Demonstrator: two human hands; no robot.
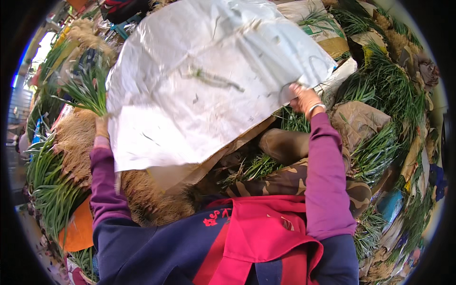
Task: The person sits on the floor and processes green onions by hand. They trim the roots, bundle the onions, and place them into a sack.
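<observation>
A large white woven plastic sheet is spread before me, slightly blurred. My right hand, with a bracelet at the wrist, grips its lower right edge. My left hand is at the sheet's left edge, mostly hidden beside it; whether its fingers hold the edge cannot be made out. A bunch of green leafy plants rises just above that hand. A small uprooted plant stalk and bits of leaf lie on the sheet. Brown paper or cardboard shows beneath the sheet's lower edge.
Bundles of plants with pale, fibrous roots lie at left. More green bundles and crumpled brown wrapping crowd the right. An orange sheet sits at lower left. My leg in camouflage cloth is bent below the white sheet.
</observation>
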